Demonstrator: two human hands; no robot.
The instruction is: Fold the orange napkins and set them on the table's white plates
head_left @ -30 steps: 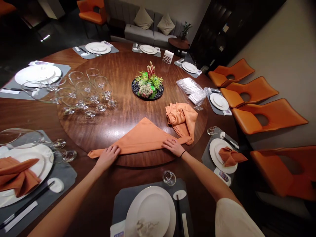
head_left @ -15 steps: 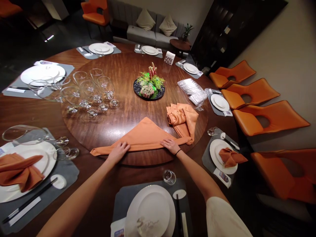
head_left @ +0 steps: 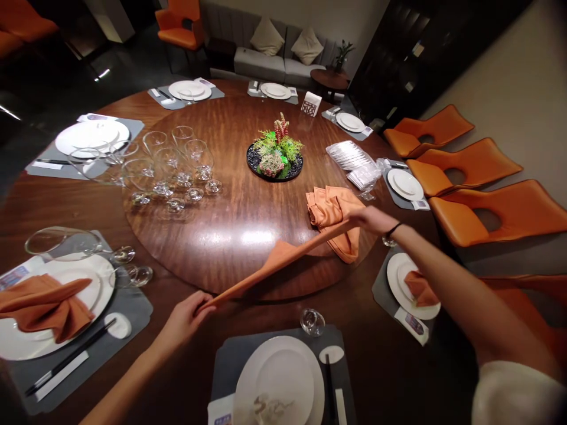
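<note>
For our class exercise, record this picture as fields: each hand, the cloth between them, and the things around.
Left hand: gripping one end of the orange napkin
Right hand: gripping its other end
Napkin: stretched slantwise between the hands, a flap on its far side
Near right hand: folded orange cloth
Mid-table: plant arrangement
Nearest the person: white plates on a grey placemat

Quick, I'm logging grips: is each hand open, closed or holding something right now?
Left hand: closed, holding one end of the stretched orange napkin.
Right hand: closed, holding its other end.
</note>
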